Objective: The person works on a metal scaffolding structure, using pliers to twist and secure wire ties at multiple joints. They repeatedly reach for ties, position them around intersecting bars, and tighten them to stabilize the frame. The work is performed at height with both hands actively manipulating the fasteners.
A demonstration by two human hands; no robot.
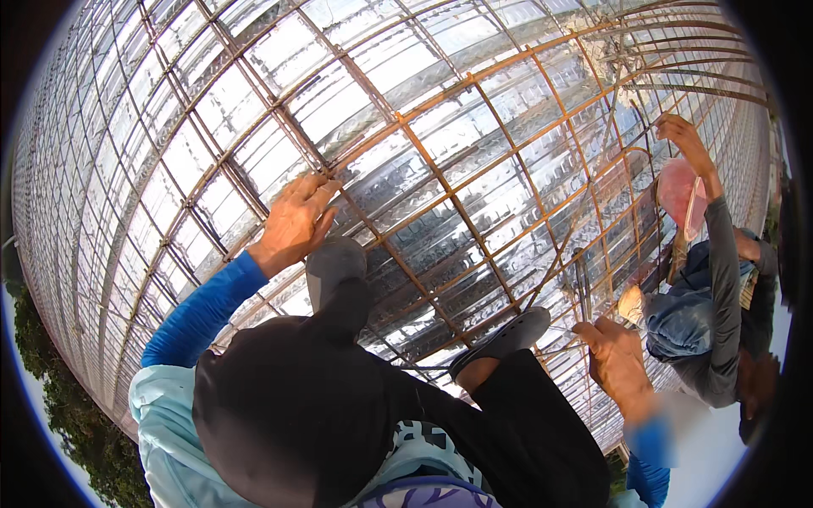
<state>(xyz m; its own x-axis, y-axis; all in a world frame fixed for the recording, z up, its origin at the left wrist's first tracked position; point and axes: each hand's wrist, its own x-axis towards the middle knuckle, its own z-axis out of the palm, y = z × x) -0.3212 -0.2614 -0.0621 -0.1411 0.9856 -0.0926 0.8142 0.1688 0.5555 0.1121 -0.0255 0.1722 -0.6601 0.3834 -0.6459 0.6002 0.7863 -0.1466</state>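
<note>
Beside a crossing of rusty rebar [440, 178], my left hand [296, 216] rests on the mesh, its fingers bent over a bar and its thumb lower down. The bar under the palm is hidden. Lower right, my right hand [622, 364] is raised above the mesh with fingers curled in and thumb and forefinger close together. Whatever sits in that pinch, if anything, is too small to make out. My dark grey shoes, the left one [337, 262] and the right one [504, 339], stand on the bars between my hands.
Shiny, ribbed metal sheeting [398, 68] lies beneath the rebar grid. At right a co-worker in a grey sleeve [721, 279] and pink head covering [680, 190] reaches up to the mesh. Thick bars [694, 89] fan out at upper right. Trees [93, 432] show at lower left.
</note>
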